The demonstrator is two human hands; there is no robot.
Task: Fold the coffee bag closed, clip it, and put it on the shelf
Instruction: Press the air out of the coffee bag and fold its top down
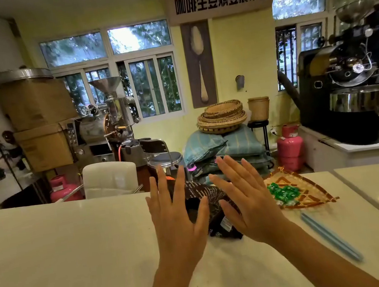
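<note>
On the pale, smooth worktop lay the dark printed coffee bag, crinkled, top unfolded. Left hand and right hand hovered over it, fingers spread, gripping nothing. Fold step not started, I'd say; next needs the top pinched flat. Long blue clip lay right, near a woven tray.

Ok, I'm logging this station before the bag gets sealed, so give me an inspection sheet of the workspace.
Surface: pale counter, bare on the left.
Job's things: dark coffee bag lying on the counter, top not visibly folded; long blue clip lies apart, to the right.
Clutter: woven tray holding green packets.
Grippers: left hand and right hand open, fingers spread, over the bag, holding nothing.
Cables: nothing seen.
Surroundings: coffee roasters, pink gas cylinders, stacked baskets; no shelf seen.
</note>
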